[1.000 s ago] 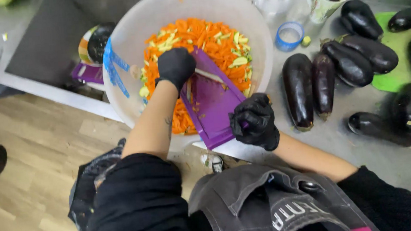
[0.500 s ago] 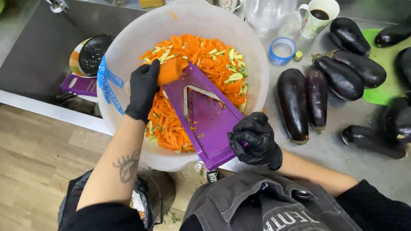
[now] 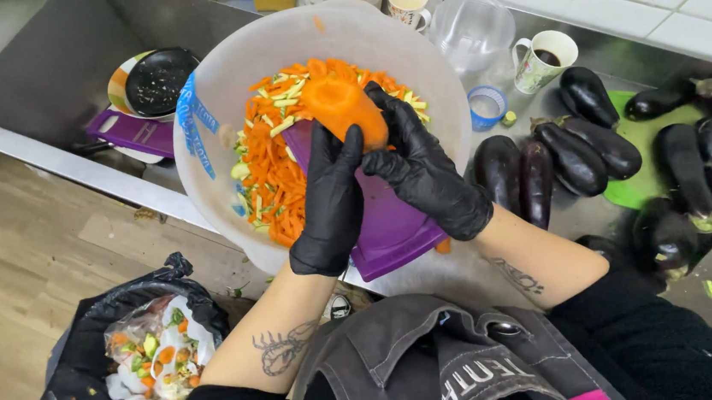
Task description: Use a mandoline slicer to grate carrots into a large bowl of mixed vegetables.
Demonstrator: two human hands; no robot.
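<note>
Both my hands are in black gloves and meet over the big translucent bowl point(image 3: 218, 92), gripping one stub of carrot point(image 3: 346, 111) between them. My left hand point(image 3: 331, 206) comes up from below, fingers pressed together and laid against the carrot's lower left side. My right hand point(image 3: 426, 168) wraps it from the right, fingers curled over its top and side. The carrot sits above the upper end of the purple slicer point(image 3: 388, 223), which leans in the bowl with its lower end sticking out over the rim towards me. Under and beside it lies a heap of orange carrot strips point(image 3: 273, 181) mixed with pale green bits. To my right, dark aubergines point(image 3: 575, 155) lie on the steel counter, some on a green board point(image 3: 643, 192), with two mugs point(image 3: 543, 59) near the wall. By my left knee a black rubbish bag point(image 3: 142, 352) holds peelings
</note>
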